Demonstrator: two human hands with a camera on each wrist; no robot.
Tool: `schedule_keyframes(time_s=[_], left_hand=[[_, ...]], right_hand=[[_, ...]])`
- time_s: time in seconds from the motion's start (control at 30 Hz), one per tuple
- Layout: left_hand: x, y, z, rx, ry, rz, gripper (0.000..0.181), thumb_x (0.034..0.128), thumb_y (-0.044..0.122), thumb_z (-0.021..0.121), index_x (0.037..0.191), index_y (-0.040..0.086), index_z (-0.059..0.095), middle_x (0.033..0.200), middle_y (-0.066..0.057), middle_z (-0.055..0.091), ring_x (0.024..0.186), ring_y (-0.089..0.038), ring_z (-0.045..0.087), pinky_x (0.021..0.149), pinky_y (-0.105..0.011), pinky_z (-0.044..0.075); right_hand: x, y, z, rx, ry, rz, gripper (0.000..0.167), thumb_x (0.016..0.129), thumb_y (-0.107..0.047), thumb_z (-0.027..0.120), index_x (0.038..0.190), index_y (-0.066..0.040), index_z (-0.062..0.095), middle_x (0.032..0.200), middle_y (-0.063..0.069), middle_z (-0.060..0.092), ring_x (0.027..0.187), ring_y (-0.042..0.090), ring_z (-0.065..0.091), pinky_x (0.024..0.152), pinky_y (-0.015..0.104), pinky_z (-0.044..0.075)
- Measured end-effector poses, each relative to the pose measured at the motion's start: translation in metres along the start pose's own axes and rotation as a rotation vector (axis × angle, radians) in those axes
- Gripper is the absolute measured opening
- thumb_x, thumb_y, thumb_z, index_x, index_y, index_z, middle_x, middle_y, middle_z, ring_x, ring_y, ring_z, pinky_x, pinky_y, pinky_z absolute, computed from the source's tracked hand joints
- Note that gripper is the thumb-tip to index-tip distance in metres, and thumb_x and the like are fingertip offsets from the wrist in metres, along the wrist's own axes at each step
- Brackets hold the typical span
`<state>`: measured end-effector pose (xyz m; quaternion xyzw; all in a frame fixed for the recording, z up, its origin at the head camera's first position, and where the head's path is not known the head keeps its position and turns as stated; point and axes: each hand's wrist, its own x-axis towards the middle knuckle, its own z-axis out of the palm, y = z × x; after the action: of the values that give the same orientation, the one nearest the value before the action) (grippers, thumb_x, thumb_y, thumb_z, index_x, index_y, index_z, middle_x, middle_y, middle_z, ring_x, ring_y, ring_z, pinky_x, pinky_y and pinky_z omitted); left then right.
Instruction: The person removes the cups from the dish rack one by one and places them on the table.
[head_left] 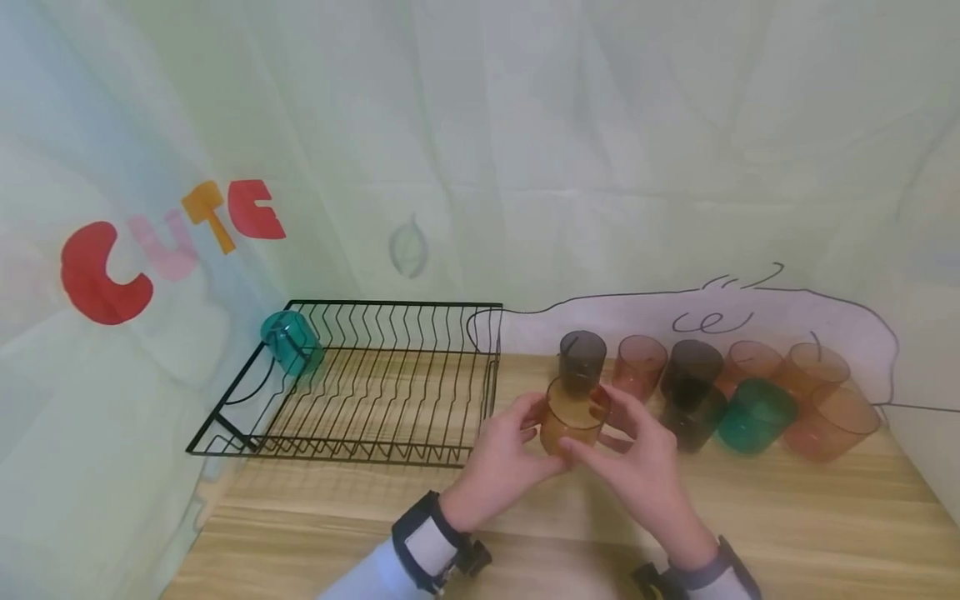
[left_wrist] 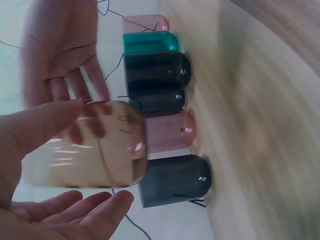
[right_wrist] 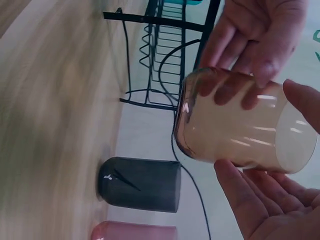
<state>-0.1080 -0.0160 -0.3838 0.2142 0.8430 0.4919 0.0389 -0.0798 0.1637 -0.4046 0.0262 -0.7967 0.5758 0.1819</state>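
Both hands hold a see-through amber cup above the wooden table, with its rim upward. My left hand grips it from the left, thumb on the near side. From the other side my right hand holds it, thumb also in front and fingers round the right wall. In the right wrist view the amber cup is off the table, with fingers of both hands about it. A dark grey cup stands just behind it.
A black wire dish rack stands on the left, with a teal cup tilted at its left end. Several pink, dark grey, teal and orange cups crowd the right, among them a pink cup and a teal cup. Behind hangs a printed curtain.
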Motion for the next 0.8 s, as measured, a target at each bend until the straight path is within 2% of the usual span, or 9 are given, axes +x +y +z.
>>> schedule_keyframes(time_s=[0.13,0.37,0.53,0.8], left_hand=[[0.000,0.005,-0.006,0.027,0.014,-0.020,0.082,0.0687,0.031,0.082,0.139,0.019,0.041,0.140,-0.002,0.048,0.123,-0.015,0.052,0.098,-0.024,0.047],[0.000,0.007,-0.013,0.019,0.037,-0.019,0.079,0.0689,0.027,0.082,0.137,0.018,0.043,0.140,0.000,0.048,0.124,-0.014,0.051,0.099,-0.022,0.045],[-0.002,0.004,-0.015,0.024,0.048,0.000,0.079,0.0682,0.029,0.082,0.136,0.020,0.043,0.140,0.004,0.047,0.124,-0.013,0.051,0.100,-0.023,0.045],[-0.006,0.006,-0.021,0.045,0.063,0.020,0.076,0.0690,0.027,0.082,0.135,0.020,0.045,0.139,0.002,0.048,0.123,-0.020,0.052,0.100,-0.029,0.046]], right_hand=[[0.004,0.013,0.000,-0.031,0.079,0.029,0.077,0.063,-0.035,0.085,0.129,-0.017,0.052,0.124,0.005,0.062,0.107,0.025,0.064,0.078,0.037,0.057],[0.010,0.038,-0.002,-0.122,0.211,0.115,0.079,0.067,-0.034,0.083,0.132,-0.009,0.047,0.129,0.016,0.057,0.113,0.032,0.059,0.081,0.040,0.055],[0.011,0.050,-0.002,-0.189,0.241,0.134,0.079,0.068,-0.030,0.083,0.132,-0.003,0.045,0.129,0.021,0.056,0.114,0.034,0.058,0.082,0.042,0.055],[0.012,0.062,-0.001,-0.273,0.306,0.183,0.081,0.071,-0.035,0.081,0.136,-0.006,0.041,0.130,0.018,0.055,0.117,0.032,0.056,0.094,0.048,0.049]])
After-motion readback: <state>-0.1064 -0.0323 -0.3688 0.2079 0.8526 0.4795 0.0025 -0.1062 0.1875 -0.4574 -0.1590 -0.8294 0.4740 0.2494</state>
